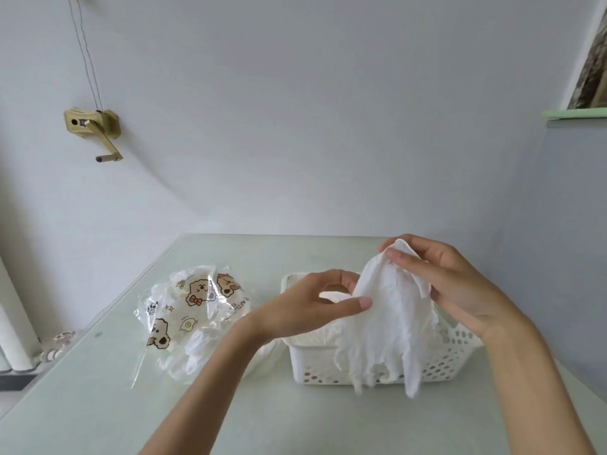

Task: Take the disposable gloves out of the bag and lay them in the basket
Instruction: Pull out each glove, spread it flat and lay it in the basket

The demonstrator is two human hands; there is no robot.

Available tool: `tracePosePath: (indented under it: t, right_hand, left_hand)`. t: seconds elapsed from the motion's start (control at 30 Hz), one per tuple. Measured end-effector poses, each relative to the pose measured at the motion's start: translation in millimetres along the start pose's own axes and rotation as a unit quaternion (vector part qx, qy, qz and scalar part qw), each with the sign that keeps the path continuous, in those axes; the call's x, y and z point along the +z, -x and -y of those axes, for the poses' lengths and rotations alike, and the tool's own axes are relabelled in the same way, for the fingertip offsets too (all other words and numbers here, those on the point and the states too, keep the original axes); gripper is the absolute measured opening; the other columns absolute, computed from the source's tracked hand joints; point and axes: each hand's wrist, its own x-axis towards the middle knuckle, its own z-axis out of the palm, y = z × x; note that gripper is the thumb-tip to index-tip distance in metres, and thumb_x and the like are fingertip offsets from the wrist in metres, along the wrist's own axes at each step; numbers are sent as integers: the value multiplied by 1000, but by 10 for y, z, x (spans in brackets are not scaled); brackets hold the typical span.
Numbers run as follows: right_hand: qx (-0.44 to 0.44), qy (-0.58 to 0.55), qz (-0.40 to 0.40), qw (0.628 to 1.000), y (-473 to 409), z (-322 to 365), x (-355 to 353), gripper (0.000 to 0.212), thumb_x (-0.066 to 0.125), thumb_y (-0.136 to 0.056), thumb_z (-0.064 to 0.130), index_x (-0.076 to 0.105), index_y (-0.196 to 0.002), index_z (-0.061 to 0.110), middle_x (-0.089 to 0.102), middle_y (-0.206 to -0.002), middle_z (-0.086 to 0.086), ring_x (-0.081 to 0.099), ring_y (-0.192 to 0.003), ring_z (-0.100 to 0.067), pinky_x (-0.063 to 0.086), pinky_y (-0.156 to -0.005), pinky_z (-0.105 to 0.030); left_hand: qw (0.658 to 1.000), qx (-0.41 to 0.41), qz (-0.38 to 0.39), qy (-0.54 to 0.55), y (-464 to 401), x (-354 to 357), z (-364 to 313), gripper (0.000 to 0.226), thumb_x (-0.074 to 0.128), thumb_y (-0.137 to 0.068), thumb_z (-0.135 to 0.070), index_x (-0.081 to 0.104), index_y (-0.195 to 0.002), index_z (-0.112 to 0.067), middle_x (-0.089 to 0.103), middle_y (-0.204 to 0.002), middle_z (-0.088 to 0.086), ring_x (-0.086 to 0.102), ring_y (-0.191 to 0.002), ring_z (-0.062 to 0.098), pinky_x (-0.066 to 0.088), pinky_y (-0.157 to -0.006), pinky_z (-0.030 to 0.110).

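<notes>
Crinkled translucent gloves (384,323) pinched by both hands, over perforated white basket (440,359)

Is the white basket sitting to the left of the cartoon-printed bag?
No, the basket stands to the right of the bag on the table.

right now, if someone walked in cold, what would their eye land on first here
Probably the bunch of thin white disposable gloves, held up over the white perforated basket at centre right, pinched by the right hand at the top and the left hand at the side. Next, the clear bag printed with cartoon bears, lying crumpled on the pale table to the left of the basket.
</notes>
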Motion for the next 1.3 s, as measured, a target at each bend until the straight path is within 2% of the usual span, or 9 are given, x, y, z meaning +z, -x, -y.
tracePosePath:
  t: [0.1, 0.2, 0.37, 0.67, 0.83, 0.93, 1.03, 1.2, 1.3]
  right_hand:
    - [-1, 1, 16, 1000, 50, 12, -148, 18, 64, -80, 28, 67, -90, 13, 65, -81, -2, 63, -75, -12, 50, -62, -19]
    - [36, 26, 30, 999, 81, -6, -294, 11, 66, -82, 17, 65, -91, 10, 68, -82, -2, 64, -73, -14, 51, -61, -19]
    - [89, 119, -34, 988, 139, -104, -651, 26, 70, -81, -2, 68, -102, 12, 76, -90, -7, 70, -75, -11, 55, -68, -15]
    - [85, 73, -25, 993, 170, -170, -773, 16, 67, -82, 11, 72, -97, 11, 75, -96, -3, 68, -88, -12, 54, -84, -18]
    - [-22, -82, -19, 996, 80, -149, -655, 21, 59, -80, 22, 63, -96, 8, 66, -89, -2, 62, -83, -12, 52, -78, -21]
    - [-55, -125, -72, 988, 23, -158, -612, 24, 54, -90, 17, 57, -108, 1, 68, -99, -9, 63, -88, -16, 54, -77, -26]
    - [-72, 2, -201, 977, -34, -208, -585, 13, 51, -98, 18, 56, -105, 9, 66, -92, -10, 58, -82, -20, 47, -77, -32]
    - [-159, 164, -326, 917, -63, -193, -485, 2, 48, -98, 18, 50, -100, 18, 61, -92, 9, 55, -82, 3, 40, -72, -12]
    - [-198, 191, -335, 901, -87, -178, -289, 2, 48, -98, 15, 48, -99, 16, 57, -90, 17, 54, -85, 12, 39, -73, -4]
  left_hand:
    - [998, -41, 13, 44, -170, 134, -78, 34, 68, -87, -20, 53, -112, -2, 71, -99, -2, 69, -93, 9, 54, -78, 21]
    - [999, -46, -9, 24, -291, 149, -81, 37, 74, -82, -18, 55, -113, -13, 71, -92, 1, 68, -82, 18, 55, -77, 27]
    - [994, -36, -15, -103, -383, 82, -57, 19, 79, -76, -29, 75, -94, -25, 67, -82, -9, 54, -62, 7, 47, -65, 15]
    - [992, -63, 10, -111, -335, -29, -123, 13, 73, -81, -28, 76, -77, -16, 63, -56, -13, 51, -48, 0, 39, -52, 9]
    - [993, -49, 3, -107, -293, -83, -106, 34, 69, -82, -38, 63, -52, -22, 38, -53, -3, 32, -51, 11, 27, -51, 18]
    - [999, -10, -14, -27, -266, -90, -130, 35, 58, -92, -31, 62, -63, -13, 49, -60, -3, 49, -58, 8, 41, -63, 14]
    - [1000, -2, 3, 7, -252, -125, -142, 30, 48, -98, -27, 71, -90, -10, 69, -88, 0, 67, -93, 14, 51, -93, 26]
    - [996, -7, -91, 9, -268, -169, -155, 23, 55, -95, -20, 71, -101, -6, 74, -93, 5, 70, -91, 17, 55, -81, 21]
    - [984, 1, -177, -6, -232, -284, -116, 21, 56, -94, -20, 71, -100, -6, 74, -95, 9, 70, -90, 17, 56, -89, 32]
